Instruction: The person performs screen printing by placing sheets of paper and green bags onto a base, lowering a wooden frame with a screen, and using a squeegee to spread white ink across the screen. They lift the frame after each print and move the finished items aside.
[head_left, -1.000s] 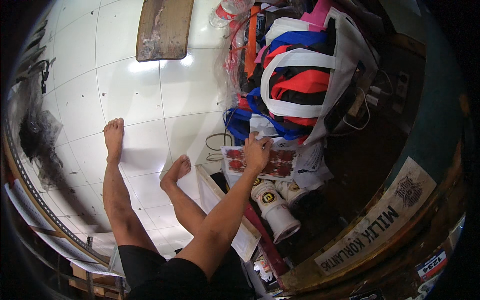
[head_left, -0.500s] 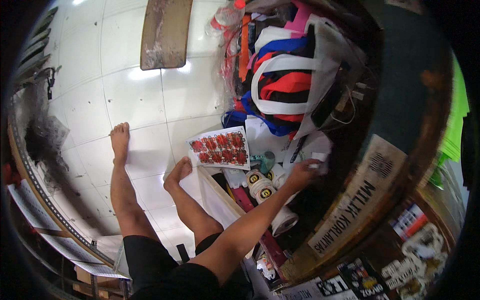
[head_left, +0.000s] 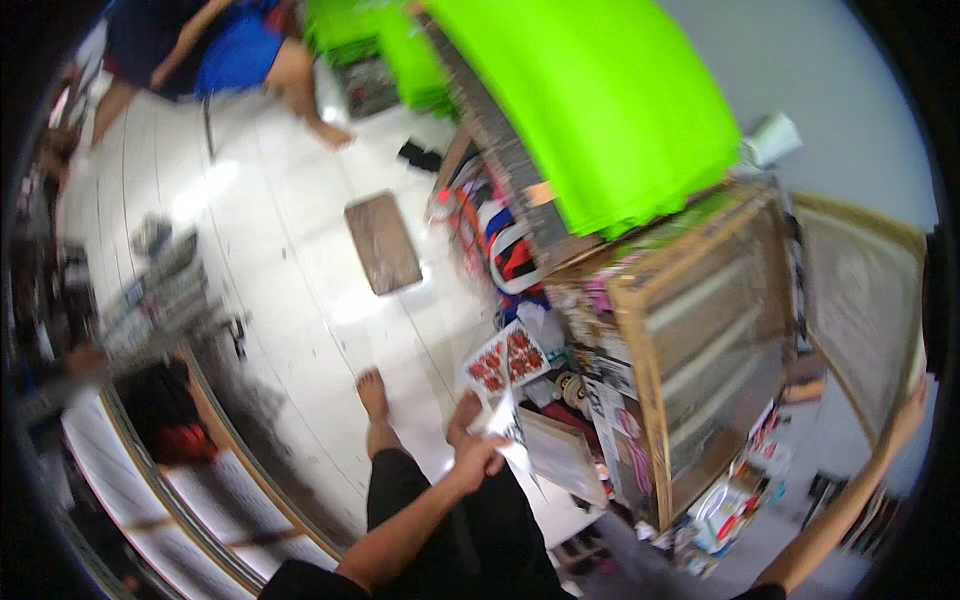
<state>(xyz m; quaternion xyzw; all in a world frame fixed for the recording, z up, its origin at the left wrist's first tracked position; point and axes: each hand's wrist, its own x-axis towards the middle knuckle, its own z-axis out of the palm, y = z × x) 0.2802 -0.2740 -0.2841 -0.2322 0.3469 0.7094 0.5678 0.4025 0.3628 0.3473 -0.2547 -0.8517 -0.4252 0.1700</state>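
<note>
In front of my lap, my left hand is closed on a white sheet of paper with dark print, tilted upright. My right arm reaches far out to the right, where my right hand grips the lower outer edge of a mesh screen-printing frame. That frame leans at an angle beside another wooden-edged screen at the table's end. A sheet with rows of red prints lies beyond my left hand. The picture is somewhat blurred.
Bright green fabric is piled on the table. Another person is at the upper left. A brown board lies on the white tiled floor. Slatted racks stand at my left, and cluttered items at the lower right.
My view has swung right and widened. Before, one hand reached in among the rolls and papers under the table; now a sheet is in my left hand and my right hand is on a screen frame.
</note>
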